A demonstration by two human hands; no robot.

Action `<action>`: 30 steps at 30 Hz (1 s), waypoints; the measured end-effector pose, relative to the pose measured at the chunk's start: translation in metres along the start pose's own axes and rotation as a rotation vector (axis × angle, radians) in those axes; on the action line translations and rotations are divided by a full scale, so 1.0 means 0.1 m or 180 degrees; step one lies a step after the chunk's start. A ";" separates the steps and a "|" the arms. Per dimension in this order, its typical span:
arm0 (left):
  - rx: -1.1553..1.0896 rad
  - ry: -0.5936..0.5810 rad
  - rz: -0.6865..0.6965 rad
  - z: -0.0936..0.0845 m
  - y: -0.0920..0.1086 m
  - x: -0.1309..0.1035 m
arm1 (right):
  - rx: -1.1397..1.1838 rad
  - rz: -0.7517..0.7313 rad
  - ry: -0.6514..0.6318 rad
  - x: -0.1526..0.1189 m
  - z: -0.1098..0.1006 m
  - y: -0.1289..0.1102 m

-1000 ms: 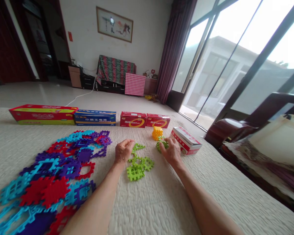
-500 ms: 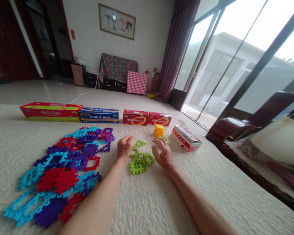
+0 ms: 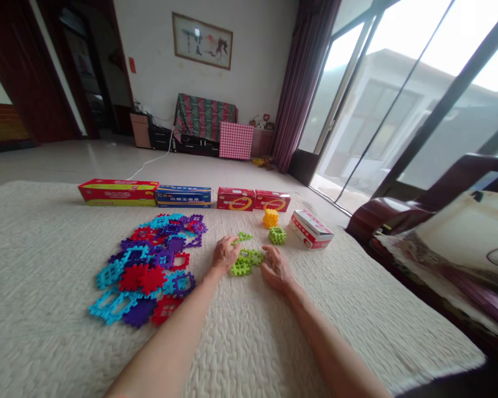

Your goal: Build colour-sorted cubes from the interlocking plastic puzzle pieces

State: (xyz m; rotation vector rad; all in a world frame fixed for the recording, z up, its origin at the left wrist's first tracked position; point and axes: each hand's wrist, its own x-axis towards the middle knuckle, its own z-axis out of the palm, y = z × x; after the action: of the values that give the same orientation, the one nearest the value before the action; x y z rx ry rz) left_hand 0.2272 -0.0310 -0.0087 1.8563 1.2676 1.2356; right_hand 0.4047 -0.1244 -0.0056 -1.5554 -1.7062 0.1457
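Flat green interlocking building pieces [image 3: 241, 268], some with window-like cutouts, lie in a small group between my hands. My left hand [image 3: 225, 255] is at their left side, fingers reaching over the edge of the group and partly covering it. My right hand [image 3: 277, 270] rests low on the right, its fingers curved and apart, fingertips beside the green group, with nothing seen in them. Beyond the right hand sits a green cube [image 3: 278, 236] built of such pieces. Just behind it is a yellow cube [image 3: 270, 218].
To the left spreads a pile of blue, red and purple building pieces [image 3: 151, 276]. A red-and-yellow box [image 3: 118, 193], a blue box [image 3: 183, 197] and two red boxes [image 3: 235, 199] line the back. A white-and-red box [image 3: 312, 229] stands right, on the quilted cover [image 3: 232, 342].
The view has shifted back and tilted. My left hand has moved onto the green pieces with its fingers less curled. My right hand has drawn nearer, uncovering the green cube.
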 end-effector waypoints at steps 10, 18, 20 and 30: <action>0.1034 -0.0145 0.0932 0.06 -0.05 -0.15 | -0.0374 -0.0304 -0.0124 -0.07 0.02 -0.03; 0.1053 -0.0007 0.0817 0.07 -0.06 -0.13 | -0.0465 -0.0183 -0.0197 -0.04 0.03 -0.06; 0.1000 0.0050 0.0828 0.08 -0.08 -0.12 | -0.0489 -0.0085 -0.0183 -0.01 0.04 -0.07; 0.0959 0.0162 0.0757 0.10 -0.10 -0.13 | -0.0308 -0.0093 0.0044 0.03 0.04 -0.05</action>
State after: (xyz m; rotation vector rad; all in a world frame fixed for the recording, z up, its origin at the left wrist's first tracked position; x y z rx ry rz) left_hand 0.2306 -0.0389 -0.0262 2.2584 1.3509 1.2750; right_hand 0.3985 -0.1207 -0.0040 -1.5971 -1.7470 0.0379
